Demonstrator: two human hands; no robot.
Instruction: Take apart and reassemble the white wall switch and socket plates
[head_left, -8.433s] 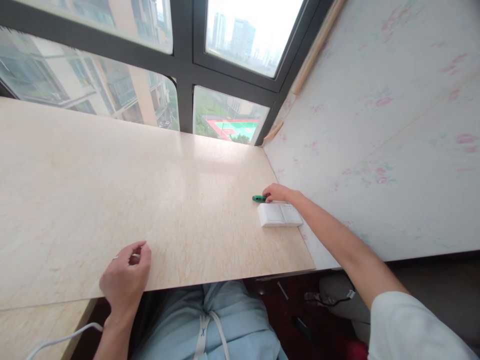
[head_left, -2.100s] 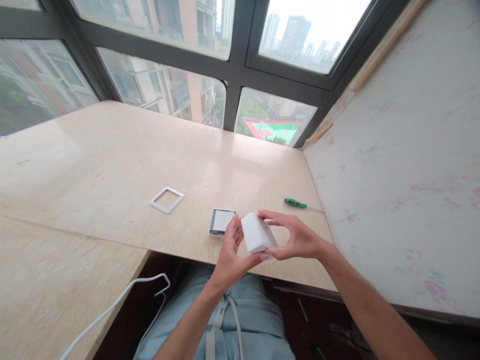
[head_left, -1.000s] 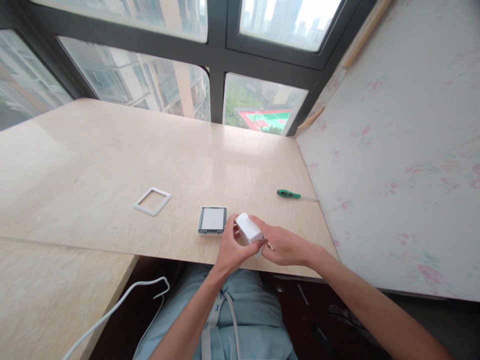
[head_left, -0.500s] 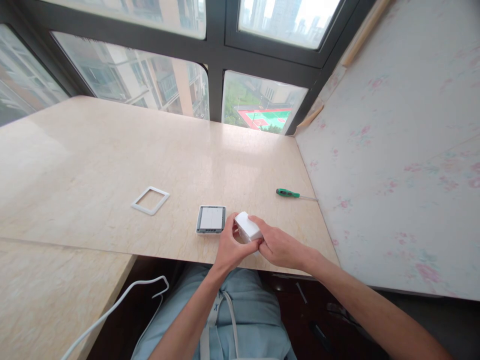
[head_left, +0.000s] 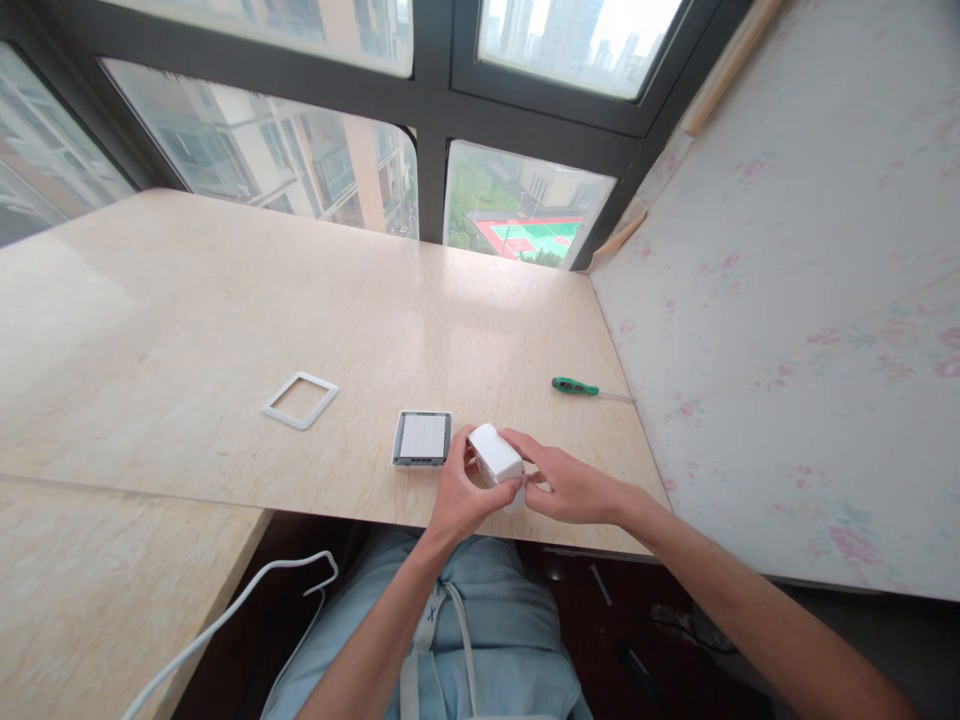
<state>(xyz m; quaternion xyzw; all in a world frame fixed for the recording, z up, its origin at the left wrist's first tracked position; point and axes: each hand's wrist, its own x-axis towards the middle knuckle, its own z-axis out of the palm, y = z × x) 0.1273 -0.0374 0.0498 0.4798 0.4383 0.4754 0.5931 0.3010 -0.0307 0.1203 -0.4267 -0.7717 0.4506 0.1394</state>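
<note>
A small white plastic box (head_left: pixel 496 453) is held tilted over the counter's front edge. Fingers and thumb of my left hand (head_left: pixel 466 492) wrap round its left and near sides. At the box's right end, my right hand (head_left: pixel 568 484) has its index finger along the far edge and its other fingers bent below. The box's underside is hidden. Just left of my left hand lies a square wall switch (head_left: pixel 422 438) with a white panel and an exposed grey rim. Farther left, a white square cover frame (head_left: pixel 301 401) lies flat.
A green-handled screwdriver (head_left: pixel 576 386) lies on the beige stone counter (head_left: pixel 360 310), its shaft toward the flowered wall (head_left: pixel 795 330). Windows (head_left: pixel 525 205) stand behind. A white cable (head_left: pixel 225 620) hangs by the lower counter at left.
My right hand has shifted slightly right on the box, its fingers moving from its top to its right end. My left hand, the switch and the frame stay put.
</note>
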